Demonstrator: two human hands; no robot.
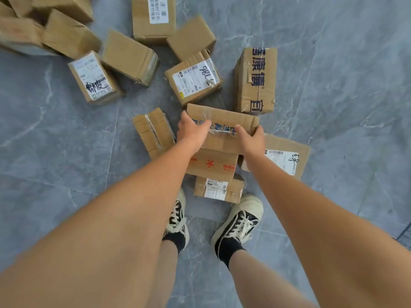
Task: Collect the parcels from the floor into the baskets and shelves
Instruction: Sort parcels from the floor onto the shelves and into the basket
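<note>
A flat cardboard parcel with blue writing and clear tape [224, 121] lies on top of a parcel with red print [211, 163]. My left hand [192, 128] grips its left end, thumb at the far edge and fingers over the top. At its right end, my right hand [251, 138] holds it with fingers curled over the edge. Both arms reach straight down in front of my feet.
Several cardboard parcels lie scattered on the grey tiled floor [333, 52]: a taped one [153, 132] to the left, a labelled one [287, 155] to the right, a small labelled one [219, 188] by my shoes, a tall printed box [255, 81] behind. A dark wire grid [404, 236] shows at the right edge.
</note>
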